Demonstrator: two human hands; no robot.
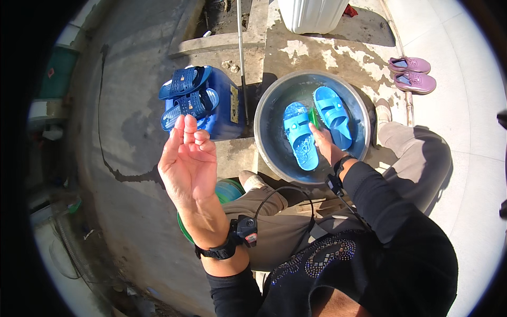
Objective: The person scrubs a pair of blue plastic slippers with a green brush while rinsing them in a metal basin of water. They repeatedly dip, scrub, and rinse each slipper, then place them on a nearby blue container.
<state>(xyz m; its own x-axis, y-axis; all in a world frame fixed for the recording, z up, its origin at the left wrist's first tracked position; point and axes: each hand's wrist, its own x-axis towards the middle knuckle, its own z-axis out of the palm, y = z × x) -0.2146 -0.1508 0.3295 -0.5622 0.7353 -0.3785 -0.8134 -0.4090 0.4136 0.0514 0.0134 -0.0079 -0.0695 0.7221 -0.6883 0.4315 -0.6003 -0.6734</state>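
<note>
R hand [326, 147]'s dipping into the metal basin [269, 124], gripping a green item [314, 117] btwn two lt-blue slippers [301, 136] sitting inside; L hand [190, 164]'s hovering left of basin, palm up, fingers loosely curled, dk-blue slippers [185, 83] resting beyond.

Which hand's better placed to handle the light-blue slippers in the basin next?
Probably the right. The right hand is over the metal basin, its fingers at a green item between the light-blue slippers. The left hand is raised, outside the basin, empty, palm showing.
</note>
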